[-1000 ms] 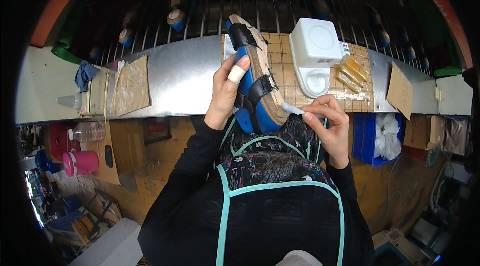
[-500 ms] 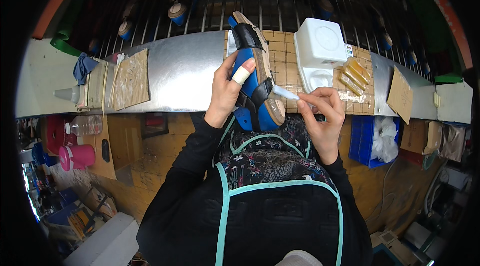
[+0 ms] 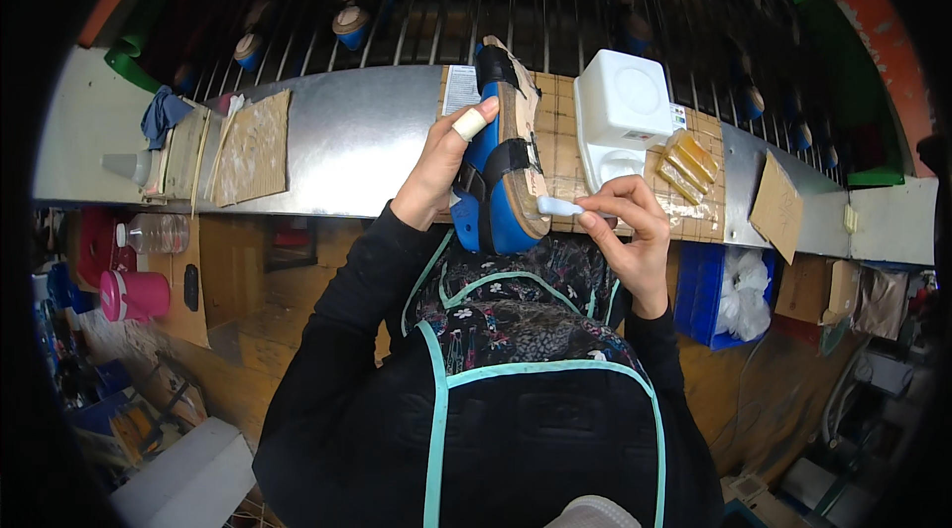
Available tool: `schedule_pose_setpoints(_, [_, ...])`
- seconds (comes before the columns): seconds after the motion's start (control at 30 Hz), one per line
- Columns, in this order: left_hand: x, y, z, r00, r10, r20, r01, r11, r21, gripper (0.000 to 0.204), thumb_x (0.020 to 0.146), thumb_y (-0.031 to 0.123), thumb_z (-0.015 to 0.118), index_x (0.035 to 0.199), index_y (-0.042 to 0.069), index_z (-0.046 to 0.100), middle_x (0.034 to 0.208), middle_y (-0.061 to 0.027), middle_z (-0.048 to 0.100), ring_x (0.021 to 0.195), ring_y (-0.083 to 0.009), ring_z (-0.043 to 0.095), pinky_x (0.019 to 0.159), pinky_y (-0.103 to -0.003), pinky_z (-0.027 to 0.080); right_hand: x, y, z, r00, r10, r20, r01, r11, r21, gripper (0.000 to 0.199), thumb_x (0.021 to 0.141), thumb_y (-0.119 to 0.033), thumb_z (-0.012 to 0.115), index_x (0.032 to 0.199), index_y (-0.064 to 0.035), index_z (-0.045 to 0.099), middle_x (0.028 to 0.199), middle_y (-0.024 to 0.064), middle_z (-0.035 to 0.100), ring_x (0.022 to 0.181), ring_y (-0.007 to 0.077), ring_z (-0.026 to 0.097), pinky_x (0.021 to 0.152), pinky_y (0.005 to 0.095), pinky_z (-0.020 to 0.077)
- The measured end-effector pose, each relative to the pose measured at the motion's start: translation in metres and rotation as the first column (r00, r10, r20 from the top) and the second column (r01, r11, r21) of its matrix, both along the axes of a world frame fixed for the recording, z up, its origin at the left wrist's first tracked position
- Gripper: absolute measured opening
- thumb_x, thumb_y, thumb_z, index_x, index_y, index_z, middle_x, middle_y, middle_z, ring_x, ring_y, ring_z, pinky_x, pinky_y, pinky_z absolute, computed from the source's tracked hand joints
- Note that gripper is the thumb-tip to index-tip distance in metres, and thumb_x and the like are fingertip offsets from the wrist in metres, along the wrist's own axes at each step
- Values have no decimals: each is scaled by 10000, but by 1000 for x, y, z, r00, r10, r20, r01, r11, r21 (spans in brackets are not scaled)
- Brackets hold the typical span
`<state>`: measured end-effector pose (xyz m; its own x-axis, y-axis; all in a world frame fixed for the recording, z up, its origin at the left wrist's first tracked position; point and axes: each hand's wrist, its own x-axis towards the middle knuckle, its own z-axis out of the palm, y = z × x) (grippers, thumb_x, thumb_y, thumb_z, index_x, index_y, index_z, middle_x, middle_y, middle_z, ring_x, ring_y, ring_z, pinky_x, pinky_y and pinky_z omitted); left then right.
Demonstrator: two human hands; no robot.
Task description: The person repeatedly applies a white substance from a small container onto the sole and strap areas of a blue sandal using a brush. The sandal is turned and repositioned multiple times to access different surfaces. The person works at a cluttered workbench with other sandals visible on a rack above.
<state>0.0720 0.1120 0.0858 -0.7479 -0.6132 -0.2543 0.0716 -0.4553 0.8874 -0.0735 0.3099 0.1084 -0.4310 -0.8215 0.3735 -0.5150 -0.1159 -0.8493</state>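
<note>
Two hands are working over the metal counter [image 3: 357,146]: the left hand [image 3: 441,171] is gripping a blue sandal [image 3: 499,156], its long axis running near to far, while the right hand [image 3: 627,231], just right, is pinching a small white brush [image 3: 558,206] against its sole edge.

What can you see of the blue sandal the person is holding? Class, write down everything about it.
The blue sandal has broad blue straps with black trim and a pale tan sole edge that looks like cork. It is held on its side above the metal bench, toe pointing away from the person. The left hand, one finger bandaged, grips its strap side. The right hand presses a small white applicator against the sole edge near the heel.
</note>
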Motion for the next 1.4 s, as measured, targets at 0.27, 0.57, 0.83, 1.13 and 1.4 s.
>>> schedule_pose_setpoints(0.27, [-10,4,0,998,-42,-50,53,966,251,569,899,447,632,1233,-9,567,1047,-137,669,864,-175,690,756,-300,599,-9,-5,17,994,96,-60,-99,993,-63,149,777,-63,770,925,-51,760,857,34,586,680,106,552,614,240,444])
schedule_pose_setpoints(0.57, [12,27,4,943,-153,-295,260,893,368,652,945,499,534,1346,-9,452,1208,-209,604,973,-237,696,755,-369,627,-4,-24,30,970,195,-144,-213,969,-124,183,754,-77,784,936,-79,768,860,34,593,777,151,555,653,271,448])
schedule_pose_setpoints(0.83, [36,35,-14,762,-422,-491,640,606,473,553,946,425,575,1295,5,486,1074,-245,599,859,-391,656,601,-383,593,-7,-39,31,908,345,-236,-368,928,-62,174,745,-89,791,916,-64,765,878,41,598,779,143,570,665,261,440])
schedule_pose_setpoints(1.13, [17,58,-76,386,-303,-871,850,-252,463,654,937,488,558,1386,42,393,1098,-309,515,917,-405,560,714,-413,535,-19,-47,37,802,476,-360,-493,869,51,188,705,-147,815,885,-101,785,874,33,617,827,159,547,710,278,454])
schedule_pose_setpoints(1.4, [24,57,-48,449,-260,-855,864,-118,489,709,959,502,515,1427,4,326,1138,-340,488,951,-414,572,753,-413,560,-39,-42,61,772,428,-470,-466,884,39,158,697,-184,801,855,-174,793,879,-3,634,789,110,547,742,289,346])
